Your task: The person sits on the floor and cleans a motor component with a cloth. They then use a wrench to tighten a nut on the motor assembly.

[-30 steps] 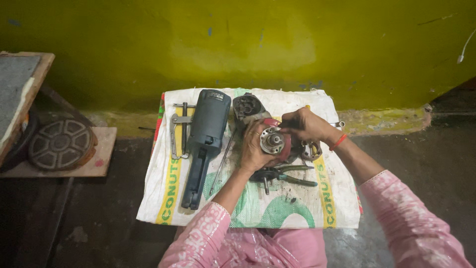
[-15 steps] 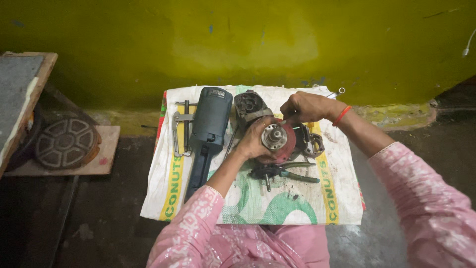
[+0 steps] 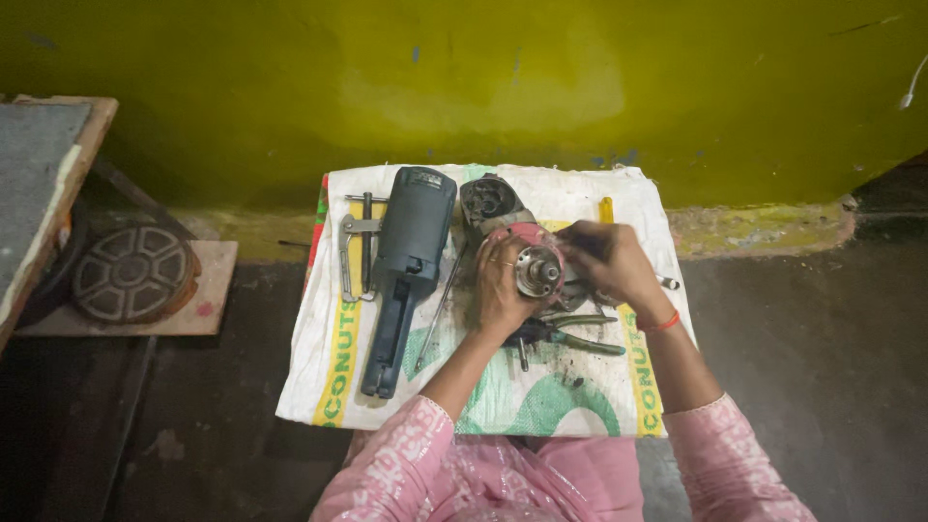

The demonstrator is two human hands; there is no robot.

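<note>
Far out at nine o'clock, a round slotted metal disc [image 3: 133, 273] lying flat on a wooden board [image 3: 208, 314], well apart from the work and plainly parked out of the way. Spread over the floor at centre, a white woven sack [image 3: 333, 367] serving as a work mat, keeping small parts off the dark grit. On its left edge, at about ten o'clock from the hands, a steel gear puller [image 3: 356, 253] laid flat, just beside the dark grey power tool body [image 3: 404, 261], handle pointing towards six o'clock, set lengthwise so as to leave the middle of the sack free. Between that body and the hands, a thin metal rod [image 3: 442, 311] lying slantwise. At twelve o'clock from the hands, a dark round housing part [image 3: 488, 200] resting open side up. Dead centre, the left hand [image 3: 500, 290] wrapped around a reddish gear head assembly [image 3: 535, 263], fingers closed on it from the nine o'clock side, shiny hub turned up towards the camera, presumably to steady it and show the face being worked. At three o'clock of that hub, the right hand [image 3: 609, 261], fingers bunched together at the assembly's edge; whether pinching something small, cannot tell. Beneath both hands, at six o'clock, green-handled pliers [image 3: 570, 336] lying within easy reach.
</note>
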